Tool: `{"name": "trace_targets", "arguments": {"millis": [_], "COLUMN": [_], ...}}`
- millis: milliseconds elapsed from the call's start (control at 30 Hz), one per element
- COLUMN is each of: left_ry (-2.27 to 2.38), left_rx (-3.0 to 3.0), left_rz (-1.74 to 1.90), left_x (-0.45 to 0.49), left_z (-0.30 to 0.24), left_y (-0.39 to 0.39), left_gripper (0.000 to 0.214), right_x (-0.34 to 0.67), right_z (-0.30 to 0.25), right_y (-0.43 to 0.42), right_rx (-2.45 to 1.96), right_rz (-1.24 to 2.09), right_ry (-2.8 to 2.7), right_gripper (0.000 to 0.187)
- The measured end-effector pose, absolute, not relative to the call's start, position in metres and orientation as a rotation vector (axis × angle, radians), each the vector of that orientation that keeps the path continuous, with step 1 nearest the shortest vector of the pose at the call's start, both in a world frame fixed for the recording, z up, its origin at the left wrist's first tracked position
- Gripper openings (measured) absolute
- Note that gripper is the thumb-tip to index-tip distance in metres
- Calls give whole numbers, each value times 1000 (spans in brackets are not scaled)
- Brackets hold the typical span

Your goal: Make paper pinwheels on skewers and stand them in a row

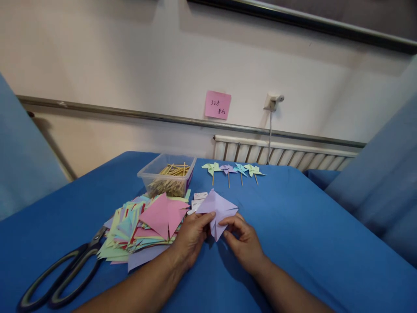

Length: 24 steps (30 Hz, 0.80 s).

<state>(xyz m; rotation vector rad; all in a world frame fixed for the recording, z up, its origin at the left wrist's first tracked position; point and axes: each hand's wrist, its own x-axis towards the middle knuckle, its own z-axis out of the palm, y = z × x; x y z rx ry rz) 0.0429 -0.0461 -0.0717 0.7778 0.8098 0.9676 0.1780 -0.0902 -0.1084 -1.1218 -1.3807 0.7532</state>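
Note:
A square of lavender paper [219,206] is held up cornerwise above the blue cloth, with slits running in from its corners. My left hand [193,237] pinches it at the left, the thumb lying on its face. At the lower right edge, my right hand [243,239] has its thumb and fingers closed on the paper. Just left of my left hand lies a heap of coloured paper squares [130,234], topped by a slit pink square [164,216]. Small white boxes [199,201] sit partly hidden behind the lavender paper.
A clear plastic tub [153,174] of thin wooden sticks [172,171] stands behind the heap. Several finished paper pinwheels [228,169] lie at the table's far side. Large scissors [73,267] rest at the left. A blue cloth [309,243] covers the table; a radiator [247,151] is behind.

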Motion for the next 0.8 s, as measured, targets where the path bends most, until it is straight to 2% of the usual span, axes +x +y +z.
{"name": "trace_targets", "arguments": {"millis": [167,533,800], "left_ry": [796,835,863], "left_rx": [809,869,978], "left_rz": [948,932,938], "left_x": [44,46,46], "left_z": [-74,-83,-91], "left_y": [-48,-47,-47], "left_gripper": [19,19,22], "right_x": [177,181,184], "right_z": [-108,-112,-111], "right_y": [-89,-85,-82], "right_rx": [-1118,-1139,-1227], "right_rz": [777,873,798], "right_ry": [-1300,-1173,-1191], "right_gripper": [6,18,16]}}
